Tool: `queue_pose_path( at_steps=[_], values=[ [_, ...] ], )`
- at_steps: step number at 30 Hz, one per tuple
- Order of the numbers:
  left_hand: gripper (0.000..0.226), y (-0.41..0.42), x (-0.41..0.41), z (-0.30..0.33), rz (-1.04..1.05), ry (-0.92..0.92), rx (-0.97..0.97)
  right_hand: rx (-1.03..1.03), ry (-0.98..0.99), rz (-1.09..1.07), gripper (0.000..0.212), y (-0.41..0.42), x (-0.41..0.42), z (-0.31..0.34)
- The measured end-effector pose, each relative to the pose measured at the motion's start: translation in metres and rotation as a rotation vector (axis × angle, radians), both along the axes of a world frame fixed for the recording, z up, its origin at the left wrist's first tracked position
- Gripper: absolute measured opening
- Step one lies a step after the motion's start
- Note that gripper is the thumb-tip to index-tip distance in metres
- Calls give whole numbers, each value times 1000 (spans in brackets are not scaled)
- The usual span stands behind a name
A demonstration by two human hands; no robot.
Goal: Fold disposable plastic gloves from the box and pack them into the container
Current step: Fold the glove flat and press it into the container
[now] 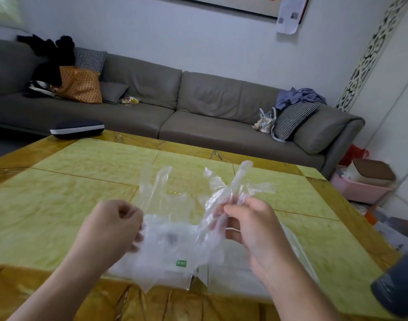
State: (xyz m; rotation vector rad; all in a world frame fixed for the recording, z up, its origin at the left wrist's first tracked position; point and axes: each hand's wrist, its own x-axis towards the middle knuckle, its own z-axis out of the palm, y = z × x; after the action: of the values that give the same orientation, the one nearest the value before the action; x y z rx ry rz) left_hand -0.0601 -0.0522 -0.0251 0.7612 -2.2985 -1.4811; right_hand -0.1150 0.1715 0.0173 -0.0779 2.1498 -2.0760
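Both hands raised above yellow worktop (59, 205), stretching clear plastic glove (175, 218) between them. Left hand (115, 225) at 9 o'clock of glove, curled, pinching cuff edge; right hand (251, 225) at 3 o'clock, pinching bunched fingers of film. Flat white box (182, 267) lies beneath, at 6 o'clock. Advice: pull taut, smooth glove flat before creasing. Count: two hands, one glove aloft, one box; container not clearly identifiable.
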Motion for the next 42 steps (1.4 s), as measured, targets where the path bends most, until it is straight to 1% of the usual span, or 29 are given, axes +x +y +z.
queue_pose_path(
  at_steps=[2, 5, 7, 8, 9, 10, 11, 12, 13, 14, 15, 16, 17, 18, 19, 20, 21, 23, 25, 26, 27, 29, 31, 35, 37, 38, 39, 40, 42],
  values=[
    [24, -5, 1, -4, 25, -85, -301, -17, -32, 1, 21, 9, -2, 2],
    [12, -8, 2, -9, 32, -200, -547, -82, -56, -5, 23, 20, -5, 4],
    [35, -8, 3, -12, -23, -328, -658, -158, -61, 15, 24, 26, -6, 6],
    [45, -8, 2, -15, -39, -355, -706, -191, -60, 30, 25, 30, -7, 8],
    [53, -6, 3, -15, -33, -344, -740, -213, -55, 44, 26, 32, -8, 9],
    [57, -1, 4, -10, -21, -276, -750, -228, -47, 57, 27, 35, -9, 10],
    [56, 7, 6, -3, -16, -158, -737, -247, -42, 75, 28, 37, -9, 11],
    [48, 16, 8, 4, -30, -8, -684, -280, -44, 99, 29, 38, -9, 11],
    [38, 27, 9, 12, -62, 125, -562, -324, -49, 129, 29, 39, -9, 12],
    [32, 38, 9, 20, -119, 180, -345, -368, -57, 160, 29, 39, -8, 12],
    [36, 49, 10, 28, -195, 156, -47, -411, -68, 189, 29, 38, -7, 13],
    [49, 57, 9, 31, -276, 66, 251, -452, -82, 213, 30, 37, -6, 13],
    [67, 63, 9, 33, -374, -70, 509, -489, -98, 232, 31, 36, -5, 13],
    [83, 68, 10, 35, -490, -208, 706, -514, -109, 253, 33, 35, -4, 12],
    [95, 72, 11, 35, -610, -305, 843, -523, -113, 275, 34, 33, -3, 11],
    [99, 76, 12, 32, -705, -337, 940, -516, -111, 295, 32, 32, -2, 11],
    [97, 79, 12, 27, -738, -309, 998, -500, -106, 313, 29, 31, 0, 10],
    [77, 84, 10, 19, -650, -119, 1049, -452, -86, 324, 27, 31, 1, 9],
    [51, 84, 6, 11, -473, 87, 1005, -396, -65, 289, 30, 33, 0, 9],
    [40, 82, 5, 8, -401, 159, 954, -369, -58, 264, 29, 35, -1, 9],
    [35, 80, 4, 8, -349, 209, 889, -352, -59, 237, 27, 37, -2, 9],
    [31, 75, 5, 11, -299, 290, 777, -340, -61, 180, 22, 43, -6, 8],
    [23, 73, 7, 15, -290, 355, 730, -307, -50, 116, 21, 47, -10, 6],
    [14, 70, 9, 14, -223, 409, 561, -239, -34, 18, 28, 50, -11, 3],
    [12, 71, 10, 14, -192, 443, 469, -283, -87, 78, 22, 50, -10, 4],
    [12, 72, 11, 14, -181, 455, 425, -281, -119, 129, 26, 49, -9, 4],
    [12, 73, 11, 15, -177, 464, 387, -243, -130, 177, 28, 49, -9, 2],
    [13, 75, 12, 16, -176, 468, 359, -181, -112, 194, 24, 48, -8, 0],
    [13, 75, 11, 16, -173, 463, 345, -64, -39, 137, 9, 48, -8, -4]
  ],
)
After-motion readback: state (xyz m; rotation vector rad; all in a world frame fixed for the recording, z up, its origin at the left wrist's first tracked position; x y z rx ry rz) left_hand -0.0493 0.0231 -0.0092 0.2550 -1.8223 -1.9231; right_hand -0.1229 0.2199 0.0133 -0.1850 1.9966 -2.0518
